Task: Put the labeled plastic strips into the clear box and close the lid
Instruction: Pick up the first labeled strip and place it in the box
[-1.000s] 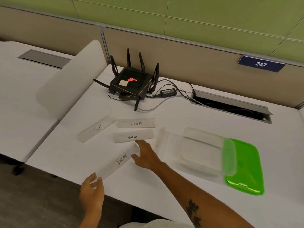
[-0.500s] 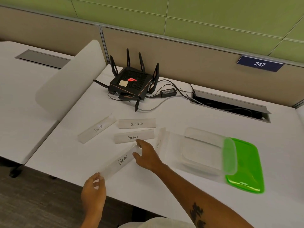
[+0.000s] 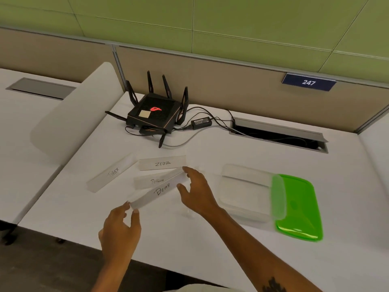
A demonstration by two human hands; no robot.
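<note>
Both hands, left (image 3: 121,225) and right (image 3: 196,191), pinch the flat translucent BEAR strip (image 3: 156,191) by its ends.

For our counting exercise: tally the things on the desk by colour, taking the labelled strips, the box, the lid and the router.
Translucent white strips: 4 (TIGER, ZEBRA, PENGUIN, BEAR)
Clear box: 1
Green lid: 1
Black router: 1
Total: 7

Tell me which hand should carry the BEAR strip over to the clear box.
Right. The right hand holds the BEAR strip at the end nearer the clear box, which sits open on that side. The left hand pinches the far end, away from the box, so it would likely have to cross over.
</note>
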